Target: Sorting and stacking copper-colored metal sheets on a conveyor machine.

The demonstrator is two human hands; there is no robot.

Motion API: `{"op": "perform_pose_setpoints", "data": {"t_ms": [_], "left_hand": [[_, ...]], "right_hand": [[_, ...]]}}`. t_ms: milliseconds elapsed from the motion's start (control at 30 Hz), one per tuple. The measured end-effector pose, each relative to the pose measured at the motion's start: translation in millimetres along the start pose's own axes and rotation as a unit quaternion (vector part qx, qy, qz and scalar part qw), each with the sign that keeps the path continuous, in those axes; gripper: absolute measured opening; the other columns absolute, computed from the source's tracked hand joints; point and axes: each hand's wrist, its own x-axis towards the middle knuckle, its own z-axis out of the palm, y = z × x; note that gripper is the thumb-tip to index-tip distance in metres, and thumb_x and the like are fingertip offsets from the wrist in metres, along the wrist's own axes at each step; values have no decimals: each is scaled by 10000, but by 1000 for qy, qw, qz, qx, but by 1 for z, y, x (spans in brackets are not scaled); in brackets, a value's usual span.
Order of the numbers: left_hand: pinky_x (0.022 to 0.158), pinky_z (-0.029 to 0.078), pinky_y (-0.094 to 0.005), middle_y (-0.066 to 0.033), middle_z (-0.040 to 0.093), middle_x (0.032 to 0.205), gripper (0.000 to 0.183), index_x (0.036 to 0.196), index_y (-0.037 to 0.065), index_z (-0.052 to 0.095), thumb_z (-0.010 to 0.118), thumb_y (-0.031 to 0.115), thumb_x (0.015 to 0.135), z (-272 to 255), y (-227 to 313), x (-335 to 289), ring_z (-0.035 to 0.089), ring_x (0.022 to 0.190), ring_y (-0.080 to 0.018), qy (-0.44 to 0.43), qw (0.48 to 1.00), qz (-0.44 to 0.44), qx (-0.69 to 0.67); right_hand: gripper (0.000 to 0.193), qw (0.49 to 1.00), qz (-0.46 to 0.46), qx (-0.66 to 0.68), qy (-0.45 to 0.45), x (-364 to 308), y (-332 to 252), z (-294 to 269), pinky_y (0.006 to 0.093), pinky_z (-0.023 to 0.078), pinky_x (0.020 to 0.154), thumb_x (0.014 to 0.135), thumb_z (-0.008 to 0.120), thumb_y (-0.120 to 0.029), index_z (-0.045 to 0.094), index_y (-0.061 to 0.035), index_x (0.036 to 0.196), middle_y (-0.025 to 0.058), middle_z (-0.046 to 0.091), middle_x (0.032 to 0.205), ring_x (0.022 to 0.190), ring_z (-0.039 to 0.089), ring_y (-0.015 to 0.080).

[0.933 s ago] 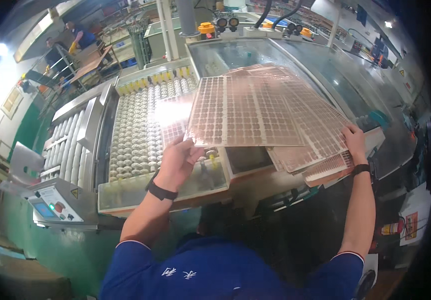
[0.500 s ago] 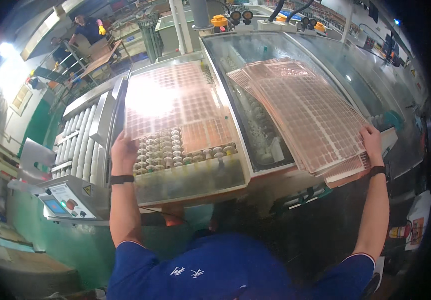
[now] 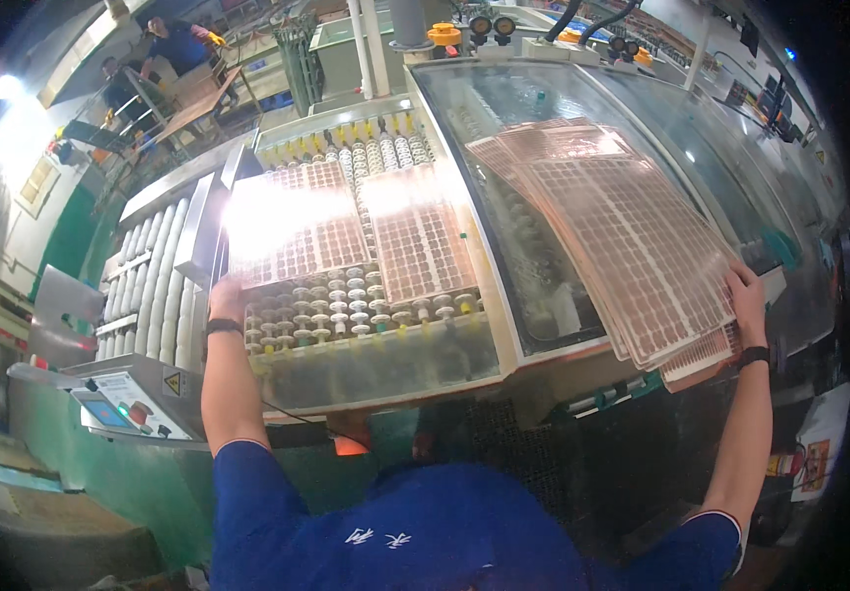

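Observation:
My left hand [image 3: 228, 295] is closed on the near left corner of a thin copper panel [image 3: 331, 246] patterned with rows of small rectangles. The panel lies low over a bed of rollers, its left part washed out by glare. A second copper panel [image 3: 420, 231] rests on the rollers to its right, with a narrow gap between them. My right hand [image 3: 746, 300] grips the near right edge of a fanned stack of copper panels [image 3: 632, 236]; its fingertips are partly hidden. That stack lies on the machine's clear cover [image 3: 504, 236].
White rollers [image 3: 154, 261] form another section at the left, beside a control panel [image 3: 129, 404] with a small screen and red button. Pipes and yellow-capped fittings [image 3: 443, 35] stand at the back. Two people [image 3: 176, 49] are by a table at the far left.
The panel in my left hand has come down and to the left, uncovering the second panel and more rollers. My right hand remains at the stack's edge. The whole view has shifted slightly.

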Motion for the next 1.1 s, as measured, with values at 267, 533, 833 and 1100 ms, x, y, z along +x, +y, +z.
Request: {"op": "perform_pose_setpoints", "data": {"t_ms": [267, 533, 833, 1100], "left_hand": [[953, 497, -475, -261, 655, 1172, 600, 1213, 10, 644, 710, 460, 822, 121, 65, -23, 611, 1103, -430, -7, 945, 56, 322], [1172, 267, -559, -235, 458, 1482, 777, 1266, 30, 594, 733, 612, 769, 172, 146, -58, 291, 1457, -400, -82, 900, -54, 424], [1169, 305, -526, -262, 507, 1424, 740, 1265, -14, 576, 711, 559, 817, 183, 140, -48, 365, 1408, -424, -63, 905, 21, 421], [1108, 388, -463, -284, 551, 1361, 580, 1322, -86, 556, 688, 325, 934, 227, 179, -116, 501, 1294, -391, -63, 940, 249, 224]], "right_hand": [[435, 998, 44, -38, -20, -7, 7, -15, 362, 476, 964, 968, 607, -270, 643, 52, 1258, 157, 689, 1215, 1125, 638, 254], [434, 998, 62, -24, -6, -1, 18, -12, 353, 479, 958, 968, 618, -263, 639, 54, 1263, 147, 690, 1213, 1131, 639, 247], [434, 997, 74, -10, -14, -6, 2, -13, 339, 488, 915, 969, 614, -294, 643, 18, 1269, 117, 696, 1170, 1054, 643, 223], [469, 996, 25, 62, 62, -21, -9, -23, 330, 536, 780, 982, 617, -361, 636, -11, 1292, 78, 697, 1148, 952, 651, 180]]}}
